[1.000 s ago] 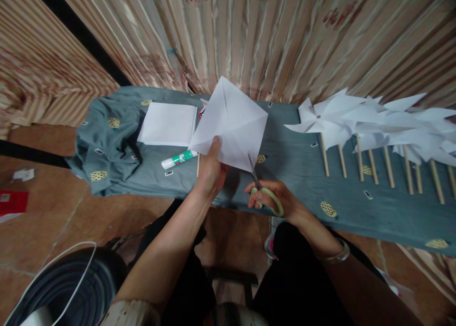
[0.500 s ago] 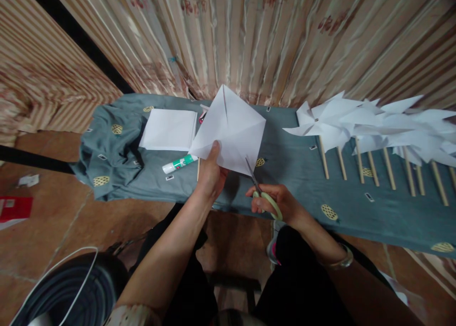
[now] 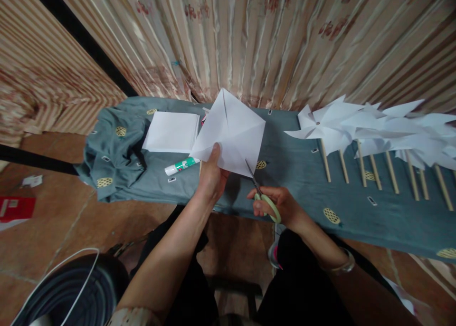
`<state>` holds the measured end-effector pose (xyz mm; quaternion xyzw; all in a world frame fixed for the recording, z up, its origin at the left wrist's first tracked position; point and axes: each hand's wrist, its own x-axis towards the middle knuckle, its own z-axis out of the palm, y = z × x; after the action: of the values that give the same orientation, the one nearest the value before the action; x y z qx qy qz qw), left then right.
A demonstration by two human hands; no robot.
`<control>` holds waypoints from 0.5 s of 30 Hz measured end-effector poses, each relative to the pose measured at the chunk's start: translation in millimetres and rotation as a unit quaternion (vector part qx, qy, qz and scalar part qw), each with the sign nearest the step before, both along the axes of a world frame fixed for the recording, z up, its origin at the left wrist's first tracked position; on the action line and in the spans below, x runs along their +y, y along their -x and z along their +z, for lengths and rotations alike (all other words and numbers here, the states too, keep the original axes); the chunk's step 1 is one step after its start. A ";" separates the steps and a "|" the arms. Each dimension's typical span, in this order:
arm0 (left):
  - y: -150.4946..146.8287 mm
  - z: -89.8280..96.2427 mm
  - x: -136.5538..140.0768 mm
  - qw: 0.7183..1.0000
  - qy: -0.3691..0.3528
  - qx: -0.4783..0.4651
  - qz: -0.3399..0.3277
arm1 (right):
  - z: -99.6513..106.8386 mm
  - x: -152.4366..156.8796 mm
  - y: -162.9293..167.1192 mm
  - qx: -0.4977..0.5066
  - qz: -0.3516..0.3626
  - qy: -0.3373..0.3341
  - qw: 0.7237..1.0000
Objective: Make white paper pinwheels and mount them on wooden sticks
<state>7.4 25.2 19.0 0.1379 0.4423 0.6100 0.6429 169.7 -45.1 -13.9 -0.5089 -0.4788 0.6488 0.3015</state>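
My left hand [image 3: 213, 176] grips a creased square of white paper [image 3: 237, 131] by its lower left side, thumb on top. A slit runs down from the paper's top corner toward the middle. In my right hand [image 3: 276, 203] is a pair of scissors with light green handles [image 3: 271, 208]. Their blades lie at the paper's lower right corner, one of them over its face. To the left of the paper rests a stack of white sheets [image 3: 172, 132], with a green and white glue stick [image 3: 180, 166] below it.
Several white paper pinwheels [image 3: 335, 121] on wooden sticks lie along the right of the table, on a grey-green cloth [image 3: 285, 174]. The cloth is bunched at the left end. A pleated curtain [image 3: 245, 45] hangs behind. A black round object [image 3: 71, 292] stands at lower left.
The view has shifted slightly. The scissors' handles appear a little closer together, with the blades still at the paper's lower right corner. My left hand keeps its hold.
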 end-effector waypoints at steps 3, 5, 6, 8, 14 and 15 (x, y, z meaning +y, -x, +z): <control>0.2 1.2 -0.1 1.000 0.005 -0.012 0.006 | -1.7 -0.5 0.7 0.001 -0.003 0.012 1.000; 0.1 1.9 0.3 1.000 0.008 -0.025 0.013 | -2.3 -0.8 1.4 0.004 -0.011 0.024 1.000; 0.0 2.2 0.6 0.999 0.009 -0.032 0.015 | -2.5 -0.9 1.8 0.005 -0.014 0.030 0.999; -0.3 2.9 1.1 0.999 0.010 -0.040 0.018 | -2.1 -0.8 2.5 0.006 -0.016 0.039 0.999; -0.8 4.7 0.7 0.999 0.017 -0.041 0.016 | -0.5 -0.4 2.8 0.002 -0.020 0.051 0.999; -0.7 4.7 0.6 0.999 0.017 -0.041 0.016 | -0.6 -0.5 2.8 -0.001 -0.021 0.048 0.999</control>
<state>8.2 25.8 23.7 0.0951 0.4281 0.6181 0.6524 166.9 -45.6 -14.4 -0.5333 -0.4367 0.6640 0.2898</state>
